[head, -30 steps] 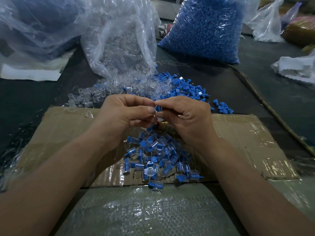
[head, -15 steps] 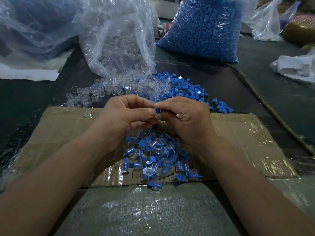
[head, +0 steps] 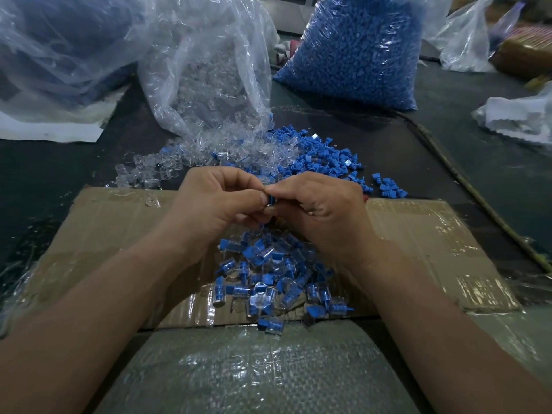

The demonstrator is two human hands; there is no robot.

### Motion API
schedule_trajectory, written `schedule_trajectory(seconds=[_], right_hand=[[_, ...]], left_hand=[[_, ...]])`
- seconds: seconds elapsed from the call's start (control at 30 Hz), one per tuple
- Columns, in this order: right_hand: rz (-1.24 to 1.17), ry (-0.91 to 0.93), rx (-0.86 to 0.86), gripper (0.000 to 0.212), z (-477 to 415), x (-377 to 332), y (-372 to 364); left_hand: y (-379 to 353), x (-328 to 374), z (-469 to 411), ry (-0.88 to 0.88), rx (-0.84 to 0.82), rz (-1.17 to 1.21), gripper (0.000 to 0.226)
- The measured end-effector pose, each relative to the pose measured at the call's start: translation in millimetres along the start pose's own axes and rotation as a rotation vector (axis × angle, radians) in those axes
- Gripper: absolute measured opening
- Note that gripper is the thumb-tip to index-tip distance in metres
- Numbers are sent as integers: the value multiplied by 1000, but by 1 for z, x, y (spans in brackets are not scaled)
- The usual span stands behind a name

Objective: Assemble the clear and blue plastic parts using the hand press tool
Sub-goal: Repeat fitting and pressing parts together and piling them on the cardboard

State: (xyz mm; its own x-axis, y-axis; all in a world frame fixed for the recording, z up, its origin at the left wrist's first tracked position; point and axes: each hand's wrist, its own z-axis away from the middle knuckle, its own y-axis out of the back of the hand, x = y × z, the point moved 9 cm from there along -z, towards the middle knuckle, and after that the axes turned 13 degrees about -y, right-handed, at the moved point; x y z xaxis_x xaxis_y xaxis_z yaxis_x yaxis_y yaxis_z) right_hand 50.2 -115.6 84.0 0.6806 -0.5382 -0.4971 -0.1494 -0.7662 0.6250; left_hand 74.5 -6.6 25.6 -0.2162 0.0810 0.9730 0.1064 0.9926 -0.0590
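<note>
My left hand [head: 215,204] and my right hand [head: 322,207] meet fingertip to fingertip above the cardboard sheet [head: 433,243]. Between them they pinch one small blue and clear part [head: 271,201]; most of it is hidden by the fingers. Below the hands lies a heap of joined blue-and-clear pieces [head: 277,276]. Behind the hands, loose clear parts [head: 209,150] spill from an open clear bag [head: 206,79], and loose blue parts [head: 325,156] lie beside them. No press tool is in view.
A full bag of blue parts [head: 358,52] stands at the back right. Large crumpled plastic bags [head: 59,46] fill the back left. A woven sack under plastic [head: 254,372] lies nearest me. A thin stick [head: 466,189] runs along the right. White foam [head: 519,118] sits far right.
Both hands stay together over the heap, fingers shifting slightly on the small part. More of the blue piece now shows between the fingertips.
</note>
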Motion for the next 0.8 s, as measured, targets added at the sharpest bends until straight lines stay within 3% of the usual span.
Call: schedule_trajectory(seconds=[0.1, 0.27, 0.37, 0.43, 0.53, 0.6, 0.7, 0.8], right_hand=[[88, -59, -14, 23, -4, 5, 2], [57, -520, -87, 18, -6, 59, 21], [78, -698, -247, 20, 2, 86, 23], [131, -773, -433, 33, 10, 97, 17], [233, -805, -707, 68, 26, 101, 1], [307, -784, -740, 82, 28, 101, -3], [392, -729, -676, 80, 23, 98, -1], [435, -683, -587, 64, 16, 90, 1]], left_hand=[[3, 0, 0, 0, 31, 47, 12], [11, -5, -2, 21, 93, 150, 4], [15, -6, -3, 7, 111, 150, 4], [17, -6, -3, 0, 117, 146, 6], [18, -8, -4, 3, 129, 159, 7], [17, -7, -4, 1, 122, 161, 10], [15, -6, -4, 1, 106, 160, 14], [17, -5, -4, -5, 129, 187, 12]])
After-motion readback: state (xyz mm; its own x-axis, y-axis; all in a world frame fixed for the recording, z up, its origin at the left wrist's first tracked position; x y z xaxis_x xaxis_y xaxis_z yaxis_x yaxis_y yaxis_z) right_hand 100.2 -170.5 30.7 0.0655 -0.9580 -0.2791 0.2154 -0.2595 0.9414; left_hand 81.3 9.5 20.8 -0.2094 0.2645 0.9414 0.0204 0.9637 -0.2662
